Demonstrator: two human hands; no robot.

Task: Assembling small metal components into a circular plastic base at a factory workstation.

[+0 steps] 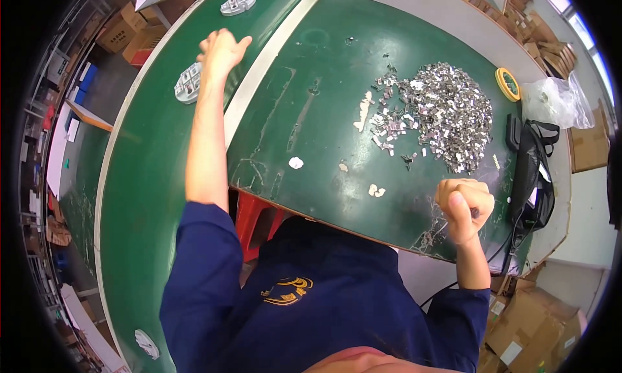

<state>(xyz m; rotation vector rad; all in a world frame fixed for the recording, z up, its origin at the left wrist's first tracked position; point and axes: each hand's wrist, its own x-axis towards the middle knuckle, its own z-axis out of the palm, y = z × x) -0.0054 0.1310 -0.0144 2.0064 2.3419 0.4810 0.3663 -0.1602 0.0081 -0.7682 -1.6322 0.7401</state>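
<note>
I take the pale divider [273,55] as my landmark; to its right spreads the green worktop [337,146], to its left runs a long green strip [139,198]. The heap of small shiny metal pieces [453,107] lies on the worktop, well to the divider's right; its loose pieces scatter on the side toward the divider. My left hand [223,49] is left of the divider, above the strip, fingers loosely spread and thumb pointing out toward the divider; I see nothing in it. My right hand [465,204] is far to the divider's right, curled into a fist; it is the nearer one to the heap. The closest oval grey-white housing [187,84] lies left of the divider, its long axis running roughly along it; my left hand is much the nearer, and its forearm overlaps the housing in view, touching or not I cannot tell. A far housing [238,4], also left of the divider and beyond my fingers, is turned more crosswise to it; a small dark end [475,213] shows in my fist, its kind unclear.
</note>
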